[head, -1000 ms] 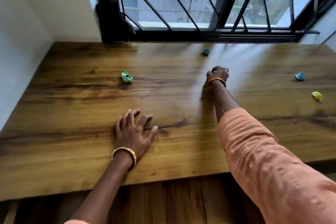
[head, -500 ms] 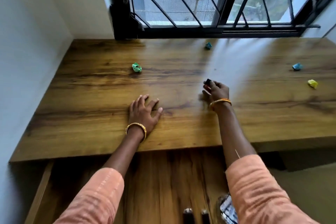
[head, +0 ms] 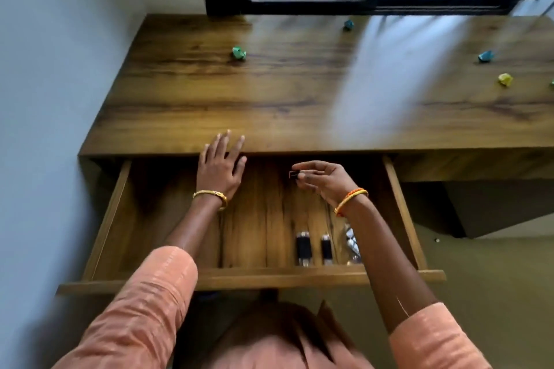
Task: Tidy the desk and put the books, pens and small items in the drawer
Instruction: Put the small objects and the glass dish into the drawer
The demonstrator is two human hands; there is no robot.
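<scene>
Left hand (head: 220, 169): fingers straight and spread, tips lying on the front edge of the bench (head: 299, 117), palm over the open drawer (head: 254, 277). Right hand (head: 325, 178): above the drawer's middle, thumb and fingers pinching a small dark item (head: 293, 174). On the drawer floor, near the front: two dark cylindrical items (head: 303, 248), a glinting packet (head: 351, 244) beside them. On the bench top, well apart: green paper ball (head: 239, 53), teal ball (head: 348, 24), blue ball (head: 485, 56), yellow ball (head: 505, 79).
</scene>
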